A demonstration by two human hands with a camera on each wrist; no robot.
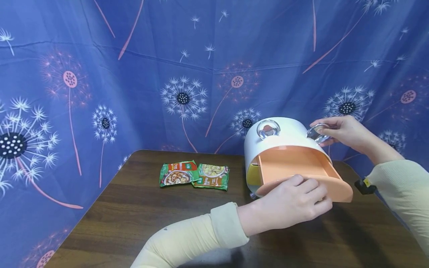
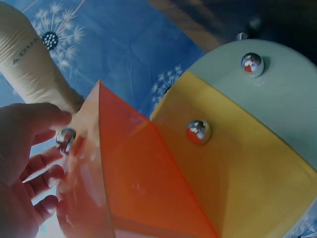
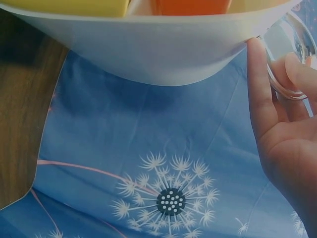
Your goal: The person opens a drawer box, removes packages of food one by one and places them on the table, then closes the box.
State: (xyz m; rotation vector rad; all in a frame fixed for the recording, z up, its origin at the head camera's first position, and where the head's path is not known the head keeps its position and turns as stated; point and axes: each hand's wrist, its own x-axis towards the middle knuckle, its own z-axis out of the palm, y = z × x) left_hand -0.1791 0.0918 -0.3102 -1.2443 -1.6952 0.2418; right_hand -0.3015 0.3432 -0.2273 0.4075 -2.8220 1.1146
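Observation:
A white rounded drawer box (image 1: 292, 130) stands at the right of the table, with its orange drawer (image 1: 291, 162) pulled out. My left hand (image 1: 289, 204) is at that drawer's front. In the left wrist view its thumb and fingers pinch the round metal knob (image 2: 65, 141). Beside it, a yellow drawer front (image 2: 237, 163) and a pale green one (image 2: 282, 84) sit in the casing, each with a shiny knob. On the box's right side, my right hand (image 1: 346, 133) pinches a shiny round ring (image 1: 314, 137). Its extended finger touches the casing in the right wrist view.
A matching ring (image 1: 263, 131) stands on the box's top left. Two green food packets, one with red (image 1: 177, 174) and one with brown (image 1: 212, 176), lie partly overlapping left of the box. Behind the brown table (image 1: 140, 208) hangs a blue dandelion-print cloth (image 1: 151, 74).

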